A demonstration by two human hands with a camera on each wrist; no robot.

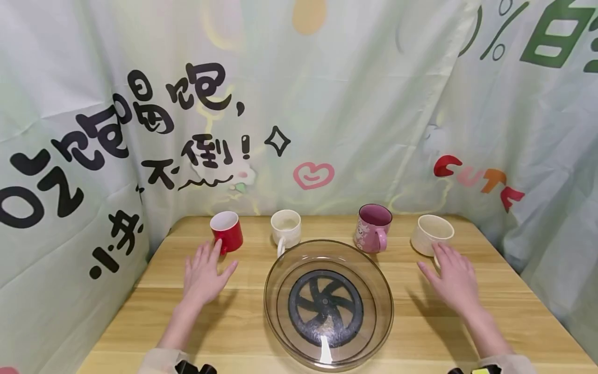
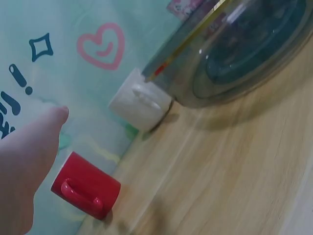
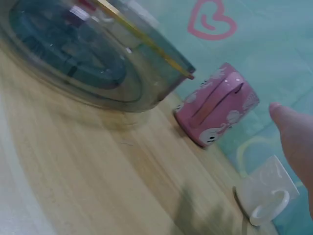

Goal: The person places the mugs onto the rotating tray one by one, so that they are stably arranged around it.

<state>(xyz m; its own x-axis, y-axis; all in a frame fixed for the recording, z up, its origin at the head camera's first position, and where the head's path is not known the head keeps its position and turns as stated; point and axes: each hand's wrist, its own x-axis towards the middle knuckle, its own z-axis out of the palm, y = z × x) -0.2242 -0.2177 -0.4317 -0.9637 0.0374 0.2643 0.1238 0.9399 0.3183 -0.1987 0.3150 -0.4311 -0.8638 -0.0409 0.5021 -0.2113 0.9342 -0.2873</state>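
My left hand is held over the left of the table, fingers spread and holding nothing. Just beyond its fingertips stands a red mug with a white inside; in the left wrist view the thumb shows apart from that mug. My right hand hovers on the other side, fingers extended, and overlaps the handle of a wide white cup in the head view. Between the hands sits a round, see-through brown basin with a dark spoked disc pattern at its bottom.
Behind the basin stand a white mug, its handle toward me, and a pink patterned mug, its handle to the right. The wooden table ends at a printed curtain at the back and sides.
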